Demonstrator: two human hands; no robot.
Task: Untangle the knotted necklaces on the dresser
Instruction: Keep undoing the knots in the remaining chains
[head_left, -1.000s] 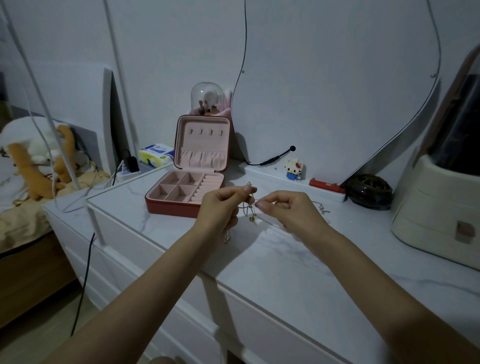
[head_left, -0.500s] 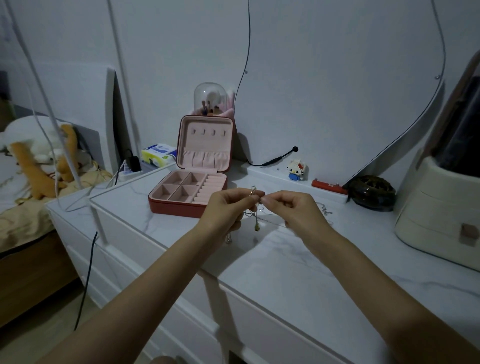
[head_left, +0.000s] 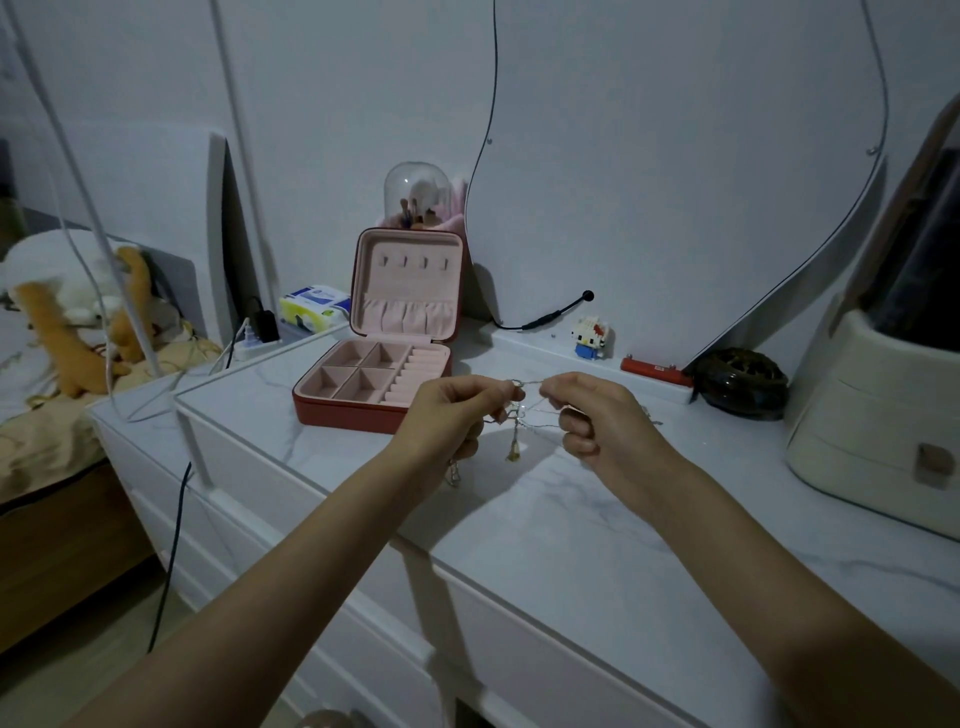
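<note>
I have both hands raised over the dresser (head_left: 597, 561). My left hand (head_left: 452, 421) and right hand (head_left: 597, 421) each pinch the knotted necklaces (head_left: 522, 410), fingertips clamped on fine chain. The tangle sits between the two pinches, equally near both; its taut strand runs left-right, a pendant (head_left: 513, 451) hanging below. Beyond stands the open jewellery box (head_left: 384, 374).

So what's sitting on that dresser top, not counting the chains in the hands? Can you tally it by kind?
Jewellery boxes: 1, the open red jewellery box
Toy figures: 1, the block figure
Dark round bowls: 1, the dark bowl
Cream drawer organisers: 1, the organiser
Glass domes: 1, the dome
Total: 5
</note>
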